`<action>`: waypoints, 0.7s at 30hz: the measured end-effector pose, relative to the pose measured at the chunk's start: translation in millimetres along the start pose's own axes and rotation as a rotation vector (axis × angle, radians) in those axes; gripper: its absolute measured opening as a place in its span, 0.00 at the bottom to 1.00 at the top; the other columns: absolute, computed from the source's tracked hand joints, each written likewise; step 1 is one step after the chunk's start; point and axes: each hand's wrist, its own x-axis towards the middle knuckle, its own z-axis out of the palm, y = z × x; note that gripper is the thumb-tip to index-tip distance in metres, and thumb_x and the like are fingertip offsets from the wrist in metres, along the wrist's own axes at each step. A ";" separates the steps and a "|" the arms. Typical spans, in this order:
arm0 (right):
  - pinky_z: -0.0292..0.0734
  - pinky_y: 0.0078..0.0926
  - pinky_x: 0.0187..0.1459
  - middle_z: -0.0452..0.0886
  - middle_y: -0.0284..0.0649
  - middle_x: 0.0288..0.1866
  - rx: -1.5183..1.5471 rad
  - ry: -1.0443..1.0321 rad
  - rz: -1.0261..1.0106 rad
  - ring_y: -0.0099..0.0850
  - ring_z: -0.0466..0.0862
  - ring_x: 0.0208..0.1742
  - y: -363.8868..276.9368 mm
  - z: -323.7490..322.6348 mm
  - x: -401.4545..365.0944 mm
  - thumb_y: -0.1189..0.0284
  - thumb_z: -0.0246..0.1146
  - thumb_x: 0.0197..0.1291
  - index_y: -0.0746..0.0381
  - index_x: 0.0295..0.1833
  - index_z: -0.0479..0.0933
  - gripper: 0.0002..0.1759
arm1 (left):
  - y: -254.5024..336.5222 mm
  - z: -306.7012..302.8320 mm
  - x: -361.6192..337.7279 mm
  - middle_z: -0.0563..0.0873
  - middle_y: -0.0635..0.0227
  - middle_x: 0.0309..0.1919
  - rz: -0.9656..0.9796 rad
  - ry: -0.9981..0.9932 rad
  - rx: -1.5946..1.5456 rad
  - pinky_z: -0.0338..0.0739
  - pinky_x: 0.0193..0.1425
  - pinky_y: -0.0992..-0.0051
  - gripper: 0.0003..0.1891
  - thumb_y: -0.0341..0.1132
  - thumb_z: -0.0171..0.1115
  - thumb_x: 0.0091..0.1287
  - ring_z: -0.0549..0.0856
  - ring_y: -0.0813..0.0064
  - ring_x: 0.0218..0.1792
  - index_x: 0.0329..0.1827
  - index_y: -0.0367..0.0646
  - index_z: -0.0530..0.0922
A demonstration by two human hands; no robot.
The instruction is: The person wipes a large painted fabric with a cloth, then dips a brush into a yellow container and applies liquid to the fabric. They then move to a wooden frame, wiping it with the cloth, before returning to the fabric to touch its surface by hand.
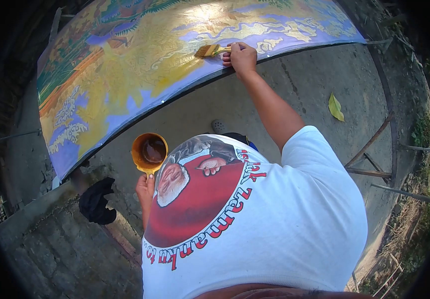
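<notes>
My right hand (242, 57) is closed around the handle of a flat brush (210, 51), whose bristles point left and rest on the patterned cloth (145, 107). The cloth is stretched out, purple with yellow, green and orange areas, and its near edge runs just below the brush. Shiny, wet-looking yellow shows around the bristles. Lower down, my left hand (145, 185) grips the handle of a yellow dipper (136, 154) with dark brown liquid inside. The dipper is held upright in front of my shirt, apart from the cloth.
A black cloth (98, 202) hangs over a low ledge (40, 204) at the lower left. A yellow-green leaf (335, 107) lies on the grey ground (315, 84). Metal bars (369, 140) stand at the right, near dry grass. A grey shoe (218, 126) shows beneath me.
</notes>
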 end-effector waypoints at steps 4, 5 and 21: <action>0.85 0.28 0.24 0.84 0.46 0.28 -0.042 -0.019 0.005 0.29 0.84 0.23 -5.4 4.9 -5.9 0.71 0.54 0.71 0.72 0.45 0.81 0.15 | 6.9 7.6 -4.3 0.83 0.70 0.35 -0.018 0.002 -0.063 0.73 0.40 0.79 0.14 0.36 0.58 0.78 0.77 0.85 0.36 0.46 0.30 0.78; 0.85 0.28 0.24 0.84 0.46 0.28 -0.053 -0.053 0.031 0.30 0.84 0.23 -9.2 4.0 -10.7 0.71 0.54 0.71 0.72 0.45 0.81 0.15 | 2.7 6.0 -3.4 0.83 0.70 0.35 -0.017 0.002 -0.064 0.73 0.40 0.79 0.14 0.36 0.58 0.78 0.77 0.85 0.36 0.46 0.30 0.78; 0.79 0.25 0.22 0.83 0.40 0.25 -0.282 -0.218 0.072 0.25 0.80 0.20 -44.2 -30.0 -8.9 0.67 0.57 0.66 0.68 0.40 0.85 0.16 | -10.6 0.2 -3.8 0.83 0.69 0.35 -0.047 0.032 -0.041 0.74 0.40 0.78 0.14 0.37 0.58 0.78 0.77 0.84 0.36 0.46 0.30 0.79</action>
